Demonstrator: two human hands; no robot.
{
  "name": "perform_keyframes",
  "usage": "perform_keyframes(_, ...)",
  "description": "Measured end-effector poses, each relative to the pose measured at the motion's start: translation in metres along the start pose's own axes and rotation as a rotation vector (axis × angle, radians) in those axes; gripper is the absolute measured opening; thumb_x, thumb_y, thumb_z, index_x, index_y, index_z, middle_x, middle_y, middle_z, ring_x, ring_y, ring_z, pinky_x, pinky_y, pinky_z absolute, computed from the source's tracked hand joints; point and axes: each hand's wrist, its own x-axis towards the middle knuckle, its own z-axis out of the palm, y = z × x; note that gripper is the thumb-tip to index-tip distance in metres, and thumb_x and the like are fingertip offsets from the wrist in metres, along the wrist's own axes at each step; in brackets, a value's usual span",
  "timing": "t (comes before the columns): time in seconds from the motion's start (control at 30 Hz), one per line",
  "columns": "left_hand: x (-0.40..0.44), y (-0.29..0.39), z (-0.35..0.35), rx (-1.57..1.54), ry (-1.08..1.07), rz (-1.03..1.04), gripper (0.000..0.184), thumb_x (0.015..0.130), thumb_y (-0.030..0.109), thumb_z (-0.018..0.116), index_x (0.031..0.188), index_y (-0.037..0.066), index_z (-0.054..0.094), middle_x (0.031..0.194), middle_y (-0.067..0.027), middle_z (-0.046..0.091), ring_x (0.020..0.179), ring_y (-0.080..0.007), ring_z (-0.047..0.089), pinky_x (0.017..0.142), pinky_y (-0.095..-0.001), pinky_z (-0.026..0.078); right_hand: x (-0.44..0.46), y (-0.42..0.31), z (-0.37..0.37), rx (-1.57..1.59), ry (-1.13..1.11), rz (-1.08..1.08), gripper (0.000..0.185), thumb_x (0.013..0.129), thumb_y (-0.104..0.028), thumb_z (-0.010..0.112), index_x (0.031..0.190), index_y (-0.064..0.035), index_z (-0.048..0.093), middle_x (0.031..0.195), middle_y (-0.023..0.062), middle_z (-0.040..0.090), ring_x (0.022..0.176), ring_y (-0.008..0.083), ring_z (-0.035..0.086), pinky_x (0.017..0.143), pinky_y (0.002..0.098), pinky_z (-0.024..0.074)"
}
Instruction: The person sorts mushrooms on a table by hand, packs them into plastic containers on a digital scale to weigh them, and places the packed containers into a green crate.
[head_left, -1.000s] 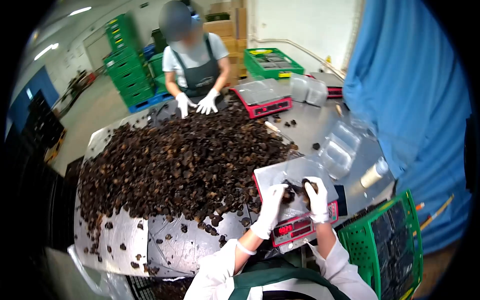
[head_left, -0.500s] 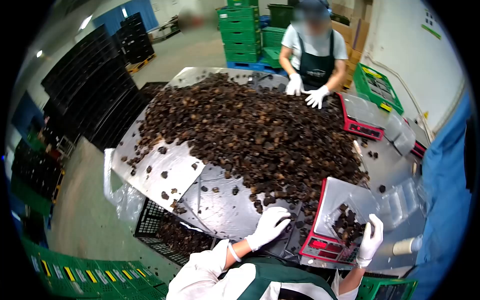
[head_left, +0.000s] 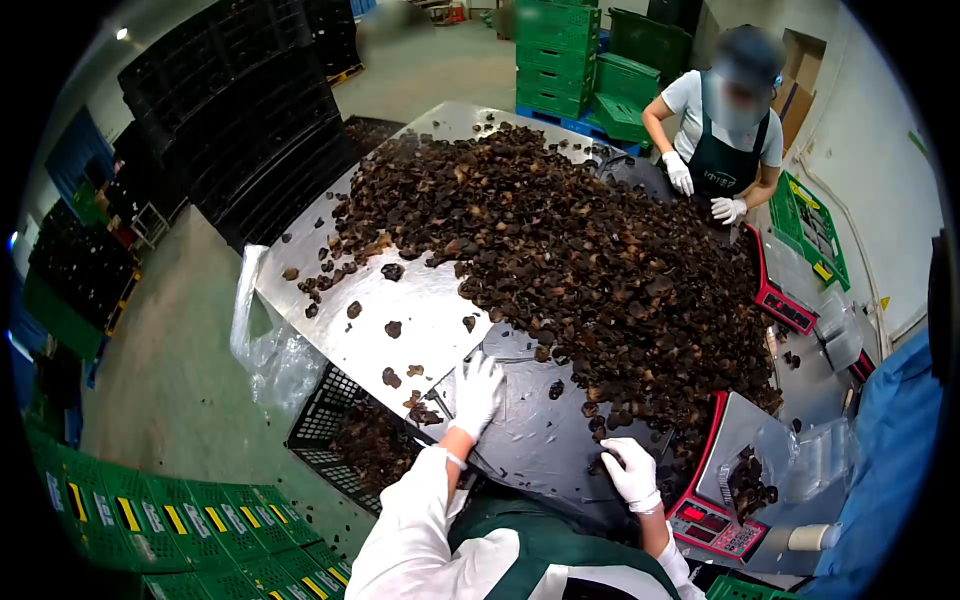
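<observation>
A large heap of dark brown, wood-ear-like mushrooms (head_left: pixel 590 260) covers the middle of the metal table (head_left: pixel 350 345). My left hand (head_left: pixel 478 393), in a white glove, lies flat on the table's bare grey part with its fingers stretched out, near a few loose pieces. At the near edge of the heap is my right hand (head_left: pixel 632 472), also gloved, its fingers bent but apart with nothing visible in them. To its right stands a red scale (head_left: pixel 722 455) bearing a clear plastic tray (head_left: pixel 772 452) of mushroom pieces.
A black crate (head_left: pixel 325 412) with mushrooms sits below the table's near left edge, beside a clear plastic bag (head_left: pixel 280 365). Across the table, a co-worker (head_left: pixel 722 150) in white gloves stands near a second scale (head_left: pixel 785 285). Green crates (head_left: pixel 555 60) are stacked behind.
My right hand has left the tray on the scale and moved left to the heap's near edge. My left hand has shifted left across the table. The view has turned left.
</observation>
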Motion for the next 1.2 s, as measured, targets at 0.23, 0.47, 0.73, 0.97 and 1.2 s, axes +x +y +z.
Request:
perform_keyframes(0.23, -0.084, -0.085, -0.079, -0.044, -0.041, -0.205, 0.014, 0.073, 0.012, 0.063, 0.086, 0.006, 0.061, 0.082, -0.0138, 0.057, 0.078, -0.0346, 0.056, 0.069, -0.0466, 0.046, -0.018, 0.030, 0.044, -0.199, 0.093, 0.117, 0.021, 0.079, -0.019, 0.069, 0.096, -0.0087, 0.068, 0.101, 0.0102, 0.064, 0.098, 0.0291, 0.060, 0.085, 0.0376, 0.0486)
perform_keyframes(0.47, -0.154, -0.157, -0.112, 0.088, 0.152, -0.558, 0.036, 0.079, 0.012, 0.065, 0.112, -0.001, 0.059, 0.123, -0.0217, 0.054, 0.113, -0.0376, 0.051, 0.095, -0.0452, 0.042, -0.054, 0.042, 0.046, -0.320, 0.109, 0.339, 0.039, 0.078, -0.028, 0.070, 0.112, -0.0108, 0.064, 0.121, 0.0147, 0.056, 0.113, 0.0327, 0.052, 0.095, 0.0412, 0.0442)
perform_keyframes(0.73, 0.027, -0.068, -0.038, -0.454, 0.192, -0.214, 0.045, 0.088, 0.014, 0.060, 0.129, 0.000, 0.048, 0.139, -0.0233, 0.040, 0.130, -0.0413, 0.036, 0.107, -0.0452, 0.032, -0.038, 0.041, 0.025, -0.173, 0.181, 0.349, 0.039, 0.081, -0.031, 0.069, 0.113, -0.0093, 0.064, 0.119, 0.0153, 0.058, 0.109, 0.0320, 0.057, 0.094, 0.0391, 0.0452)
perform_keyframes(0.97, 0.172, 0.027, -0.015, -0.290, 0.175, 0.032, 0.059, 0.086, 0.031, 0.062, 0.139, 0.011, 0.043, 0.147, -0.0185, 0.034, 0.135, -0.0429, 0.029, 0.108, -0.0524, 0.026, 0.069, 0.090, -0.053, 0.363, 0.522, 0.376, 0.045, 0.091, -0.024, 0.060, 0.132, -0.0083, 0.051, 0.132, 0.0121, 0.053, 0.121, 0.0243, 0.050, 0.103, 0.0353, 0.0380)
perform_keyframes(1.2, 0.259, 0.090, 0.043, -0.361, 0.145, 0.111, 0.059, 0.087, 0.037, 0.061, 0.139, 0.013, 0.045, 0.148, -0.0207, 0.032, 0.133, -0.0459, 0.028, 0.107, -0.0510, 0.029, 0.208, 0.175, -0.079, 0.068, 0.597, 0.490, 0.075, 0.087, -0.044, 0.062, 0.149, -0.0220, 0.025, 0.153, 0.0229, 0.017, 0.140, 0.0415, 0.019, 0.112, 0.0446, 0.0228)
